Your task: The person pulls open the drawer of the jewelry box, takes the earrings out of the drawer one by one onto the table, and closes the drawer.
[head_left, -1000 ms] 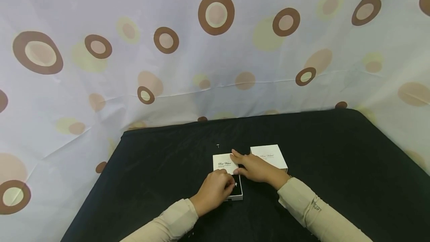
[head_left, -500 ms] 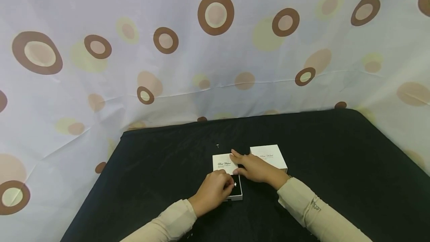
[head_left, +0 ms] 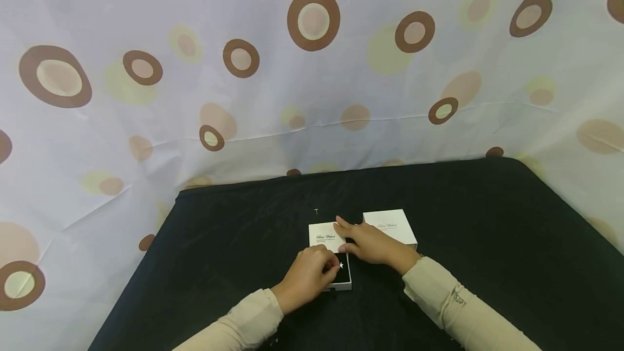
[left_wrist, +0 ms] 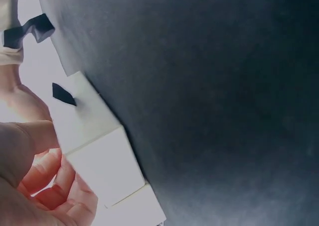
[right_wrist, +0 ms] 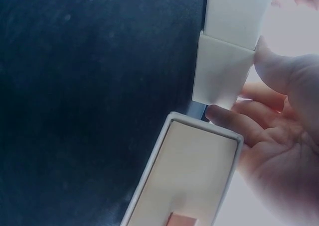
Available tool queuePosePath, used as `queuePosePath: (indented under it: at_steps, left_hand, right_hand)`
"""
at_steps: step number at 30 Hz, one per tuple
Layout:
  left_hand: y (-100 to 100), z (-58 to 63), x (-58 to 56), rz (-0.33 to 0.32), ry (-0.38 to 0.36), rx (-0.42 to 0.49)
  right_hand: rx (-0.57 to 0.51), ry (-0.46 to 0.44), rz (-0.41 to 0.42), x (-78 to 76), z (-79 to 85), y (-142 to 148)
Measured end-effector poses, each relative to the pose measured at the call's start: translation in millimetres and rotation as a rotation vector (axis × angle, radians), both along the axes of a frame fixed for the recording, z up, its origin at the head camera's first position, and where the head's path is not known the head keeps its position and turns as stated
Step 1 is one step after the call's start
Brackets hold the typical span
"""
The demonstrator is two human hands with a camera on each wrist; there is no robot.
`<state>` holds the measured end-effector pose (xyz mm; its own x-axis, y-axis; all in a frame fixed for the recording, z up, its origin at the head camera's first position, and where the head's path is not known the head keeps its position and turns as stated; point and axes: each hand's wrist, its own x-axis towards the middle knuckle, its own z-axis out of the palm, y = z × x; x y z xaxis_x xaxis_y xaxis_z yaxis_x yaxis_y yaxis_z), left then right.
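A white jewelry box (head_left: 327, 234) with "Best Wishes" lettering has its drawer (head_left: 341, 287) pulled toward the person, showing a black lining. A tiny white star-shaped earring (head_left: 341, 265) is over that lining, at the fingertips of my left hand (head_left: 306, 275), whose thumb and index finger seem to pinch it. My right hand (head_left: 372, 244) grips the sleeve across its right side, index finger on top and thumb at the near edge. In the left wrist view a black ribbon tab (left_wrist: 64, 94) is on the drawer's front. The sleeve (right_wrist: 224, 69) appears beside the fingers in the right wrist view.
Another white lettered box (head_left: 390, 225) stands right of the first, partly behind my right hand; its end shows a pink tab (right_wrist: 182, 220). A tiny T-shaped piece (head_left: 316, 211) lies behind the first box. Black cloth (head_left: 478, 242) covers the table, with a patterned curtain (head_left: 273, 96) behind.
My left hand has shifted very slightly, and the star-shaped earring sits a touch farther from the person. The right hand and both boxes have stayed in place.
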<state>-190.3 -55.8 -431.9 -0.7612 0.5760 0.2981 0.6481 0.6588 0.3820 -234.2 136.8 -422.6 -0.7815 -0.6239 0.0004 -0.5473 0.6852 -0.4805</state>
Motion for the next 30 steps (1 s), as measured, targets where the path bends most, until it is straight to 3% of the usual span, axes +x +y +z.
queuePosePath:
  at_steps: [14, 30]
  left_hand:
    - [-4, 12.4, -3.1, 0.008, 0.011, 0.019]
    - [-11, 27.4, -7.1, 0.048, 0.079, 0.043]
  right_hand:
    - [0.0, 0.006, -0.004, 0.7, 0.5, 1]
    - [-0.013, 0.005, -0.001, 1.0, 0.6, 0]
